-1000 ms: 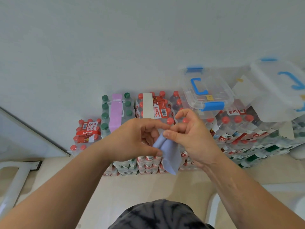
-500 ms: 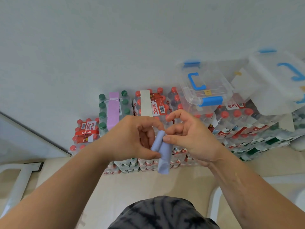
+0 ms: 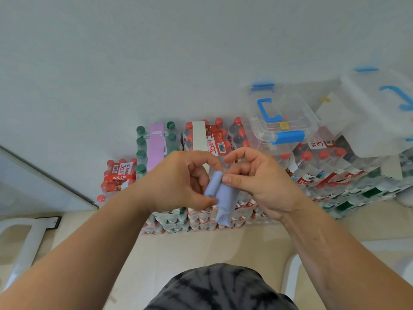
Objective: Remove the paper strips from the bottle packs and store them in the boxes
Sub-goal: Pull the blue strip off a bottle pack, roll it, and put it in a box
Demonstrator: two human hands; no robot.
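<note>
Pale blue paper strip (image 3: 223,195) is off the packs, held mid-air in front of the stacked shrink-wrapped bottle packs (image 3: 324,166). Left hand (image 3: 176,182): fingers curled, thumb and fingertips pinching the rolled end. Right hand (image 3: 263,182): thumb and forefinger pinching the flat part, other fingers loosely bent.

Risks:
- If either pinch slackens, the roll likely springs open.
- The free tail hangs down and could slip to the floor.
- The clear plastic box with blue handle (image 3: 297,121) looks lidded. Opening it needs a hand, so a one-hand hold may unroll the strip.
- Pink paper strip (image 3: 155,146) and white paper strip (image 3: 199,137) are not yet removed.
</note>
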